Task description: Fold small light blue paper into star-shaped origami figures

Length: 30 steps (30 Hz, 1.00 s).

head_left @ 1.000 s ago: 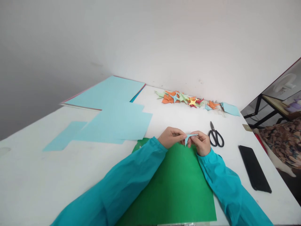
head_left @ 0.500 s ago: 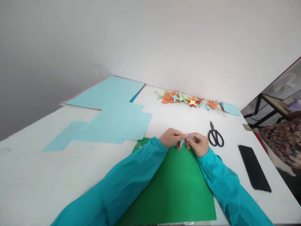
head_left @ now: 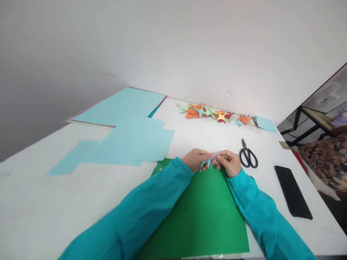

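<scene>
Between both hands is a small light-blue folded paper piece [head_left: 208, 164] with thin pointed flaps hanging down. My left hand [head_left: 195, 160] pinches it from the left, thumb on top. From the right, my right hand [head_left: 230, 163] grips its other end between thumb and fingers. Part of the paper is covered by the fingers, so its full shape is hidden. Both hands are just above the far end of a green sheet [head_left: 206, 213] lying on the white table.
Scissors [head_left: 248, 154] and a black phone-like slab [head_left: 293, 191] lie to the right. Folded paper figures [head_left: 206, 111] line the wall beside a stack of light-blue squares [head_left: 265, 124]. Light-blue sheets [head_left: 132, 142] spread over the left, before a larger paper pile [head_left: 119, 106].
My fingers have shifted slightly on the folded paper, and more of it shows between the hands, its flaps hanging more visibly. The right hand has turned a little.
</scene>
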Available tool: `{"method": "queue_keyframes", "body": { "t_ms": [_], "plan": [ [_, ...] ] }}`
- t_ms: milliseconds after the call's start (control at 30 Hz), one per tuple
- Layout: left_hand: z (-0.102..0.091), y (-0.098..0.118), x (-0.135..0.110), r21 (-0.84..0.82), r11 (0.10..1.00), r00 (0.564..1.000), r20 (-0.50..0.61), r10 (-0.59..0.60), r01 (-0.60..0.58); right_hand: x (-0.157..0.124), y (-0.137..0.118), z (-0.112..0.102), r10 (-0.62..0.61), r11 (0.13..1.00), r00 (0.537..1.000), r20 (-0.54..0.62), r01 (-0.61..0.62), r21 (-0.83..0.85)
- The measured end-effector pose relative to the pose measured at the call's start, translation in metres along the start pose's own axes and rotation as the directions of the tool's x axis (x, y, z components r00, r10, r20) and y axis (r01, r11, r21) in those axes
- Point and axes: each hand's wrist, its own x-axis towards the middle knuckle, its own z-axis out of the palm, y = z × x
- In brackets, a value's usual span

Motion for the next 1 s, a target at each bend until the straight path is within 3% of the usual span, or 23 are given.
{"method": "queue_keyframes", "body": {
  "t_ms": [567, 733, 1000],
  "plan": [
    [0.0033, -0.0023, 0.0010, -0.021, 0.999, 0.999, -0.033, 0.035, -0.036, -0.0019, -0.0031, 0.0025, -0.048, 0.999, 0.998, -0.047, 0.048, 0.008],
    [0.0038, -0.0028, 0.0005, -0.031, 0.999, 0.999, -0.021, 0.037, -0.038, -0.0007, -0.0009, 0.0007, 0.012, 1.000, 1.000, 0.001, -0.012, 0.022],
    [0.0030, -0.0029, 0.0004, -0.016, 1.000, 1.000, -0.009, 0.017, -0.017, -0.0014, -0.0031, 0.0015, 0.008, 0.999, 1.000, 0.020, -0.009, 0.037]
  ]
}}
